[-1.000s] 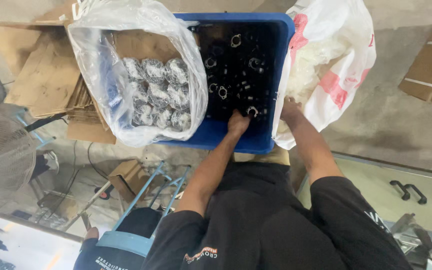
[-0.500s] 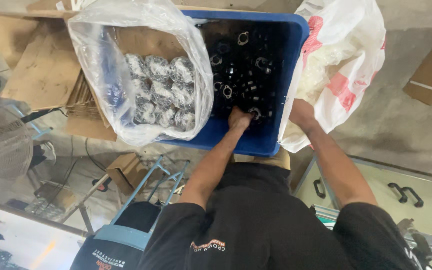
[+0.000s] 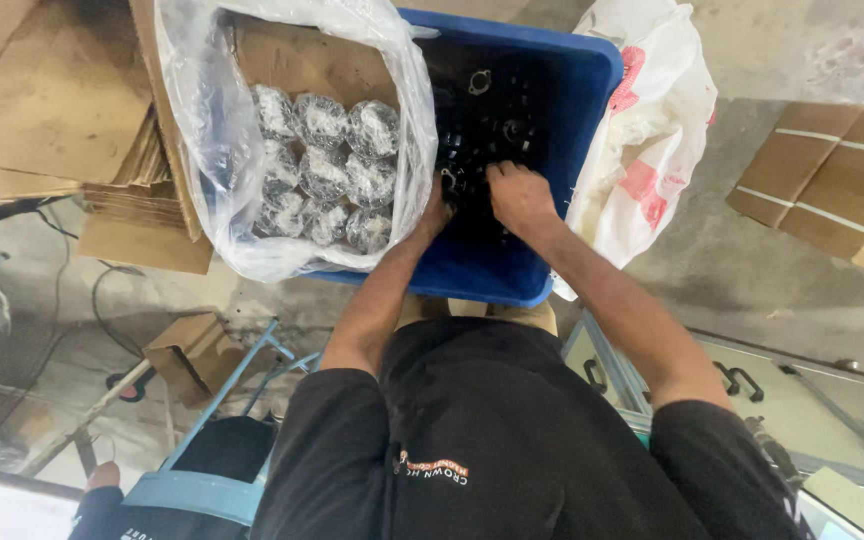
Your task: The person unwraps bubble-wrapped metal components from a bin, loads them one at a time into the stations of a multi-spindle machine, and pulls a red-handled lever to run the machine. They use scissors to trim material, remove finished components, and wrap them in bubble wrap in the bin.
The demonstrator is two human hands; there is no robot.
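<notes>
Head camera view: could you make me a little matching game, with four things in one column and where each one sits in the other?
Things:
1. blue crate
2. clear plastic bag
3. white bag with red print
4. flattened cardboard

Places:
A. far left of the picture, stacked flat
B. right of the crate, against its side
C. centre, with both hands reaching in among dark parts
D. lining the cardboard box, around wrapped round pieces

Pairs: 1-C, 2-D, 3-B, 4-A
</notes>
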